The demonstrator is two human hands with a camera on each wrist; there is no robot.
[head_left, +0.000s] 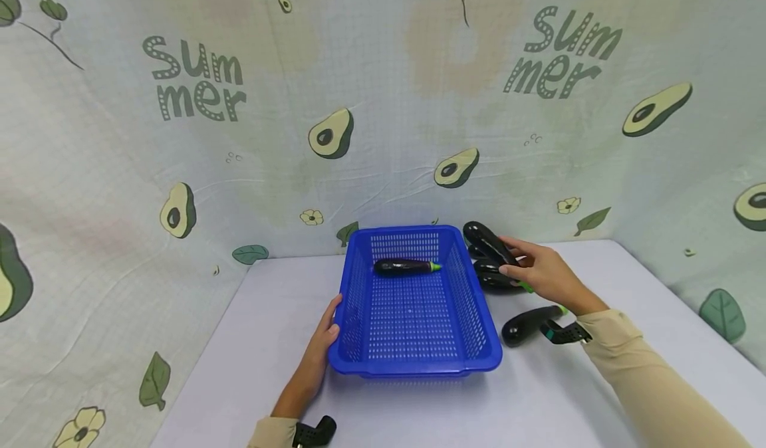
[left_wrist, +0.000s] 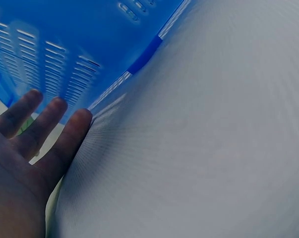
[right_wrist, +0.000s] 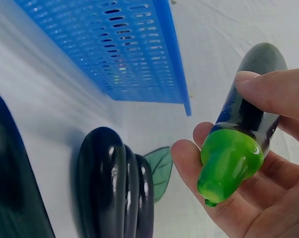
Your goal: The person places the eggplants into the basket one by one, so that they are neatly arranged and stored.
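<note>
Eggplant (head_left: 489,240), glossy, elongated, green-capped, is being gripped by curled right hand (head_left: 543,268), near other smooth eggplants (head_left: 492,277) beside perforated blue plastic basket (head_left: 413,368). Left hand (head_left: 317,351), fingers extended, is touching basket's slotted side; slim dark eggplant (head_left: 402,267) is lying inside.

A blue plastic basket (head_left: 414,367) with slotted walls and a perforated floor stands upright, the left hand (head_left: 320,338) touching its left side. Inside, toward the far end, one dark, glossy eggplant (head_left: 402,267) lies crosswise, its green stem end pointing right. The right hand (head_left: 547,272) grips a second eggplant (head_left: 487,240) outside the basket's right wall, its green cap toward the wrist and its rounded end pointing away. Below it, three more eggplants (head_left: 491,276) lie side by side. Nearer the person, a separate eggplant (head_left: 526,325) rests just beside the basket.
</note>
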